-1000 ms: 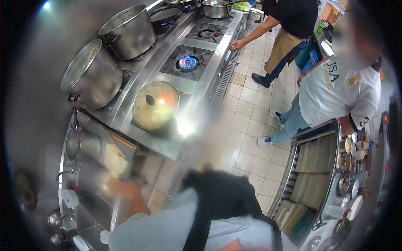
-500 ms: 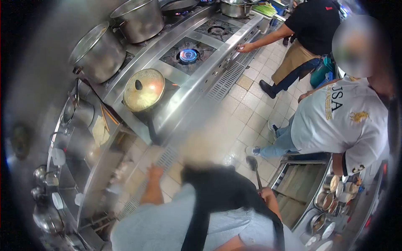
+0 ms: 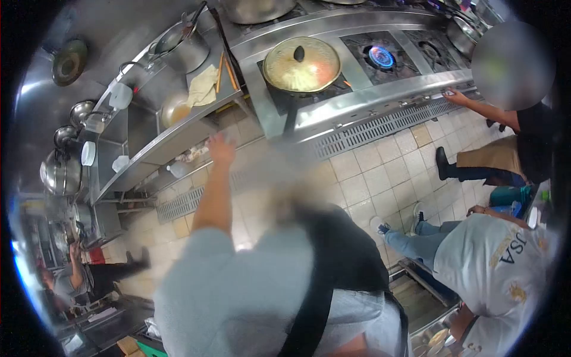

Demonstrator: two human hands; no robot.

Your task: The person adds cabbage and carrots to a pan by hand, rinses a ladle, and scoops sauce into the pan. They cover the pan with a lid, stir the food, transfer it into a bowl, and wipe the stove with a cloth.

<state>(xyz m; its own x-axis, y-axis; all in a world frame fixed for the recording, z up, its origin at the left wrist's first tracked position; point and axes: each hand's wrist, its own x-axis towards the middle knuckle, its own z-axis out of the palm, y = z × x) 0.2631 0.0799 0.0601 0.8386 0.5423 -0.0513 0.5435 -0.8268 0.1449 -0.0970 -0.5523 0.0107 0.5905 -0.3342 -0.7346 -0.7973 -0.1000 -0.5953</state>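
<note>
My left hand [image 3: 221,149] reaches forward over the floor, with its fingers spread and nothing in them that I can see. The nearest thing to it is the steel counter [image 3: 151,143], whose front edge lies just to its left. Ahead and to the right, a wide pan under a glass lid [image 3: 309,68] with a black knob sits on the stove. The pan's dark handle [image 3: 290,119] points back toward me. My right hand is out of view, hidden by my body and black apron.
A lit burner [image 3: 381,57] shows a blue flame on the stove [image 3: 410,83]. At the right, a person in a tan apron [image 3: 488,159] has a hand at the stove's front. Nearer stands a person in a white shirt [image 3: 482,256]. Another person [image 3: 74,276] is far left.
My view has turned left, so stove and co-workers appear shifted. My left hand appears further forward. My right hand and the ladle-like tool it held have gone out of view.
</note>
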